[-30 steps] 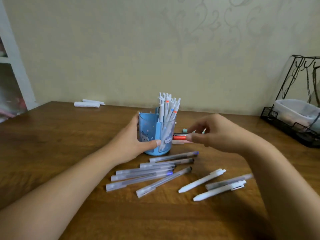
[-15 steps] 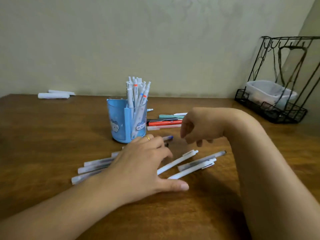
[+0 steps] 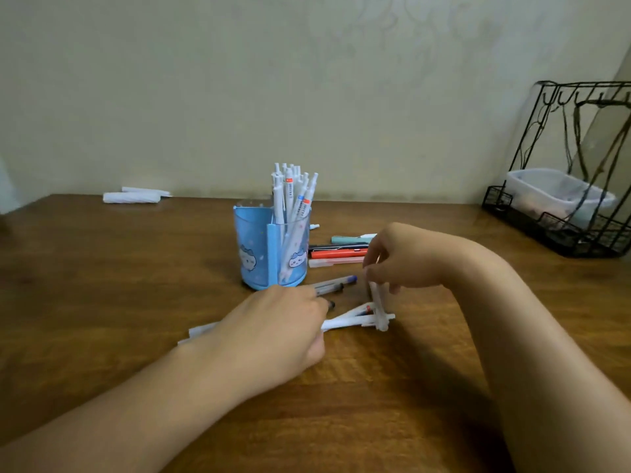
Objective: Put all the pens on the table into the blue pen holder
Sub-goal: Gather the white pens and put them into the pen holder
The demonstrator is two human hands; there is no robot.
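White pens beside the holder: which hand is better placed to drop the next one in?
Probably the right hand: it already pinches a white pen nearly upright, close to the blue pen holder. The left hand lies over the pens on the table.

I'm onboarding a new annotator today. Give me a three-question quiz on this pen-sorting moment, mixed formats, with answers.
1. True or false: the blue pen holder already has pens standing in it.
2. Multiple choice: the right hand holds (A) a red pen, (B) a white pen, (C) nothing.
3. Short answer: where do the coloured pens lie relative to the holder?

Key
1. True.
2. B; it pinches the pen's upper end, tip down near the white pens under the left hand.
3. On the table, just right of the holder.
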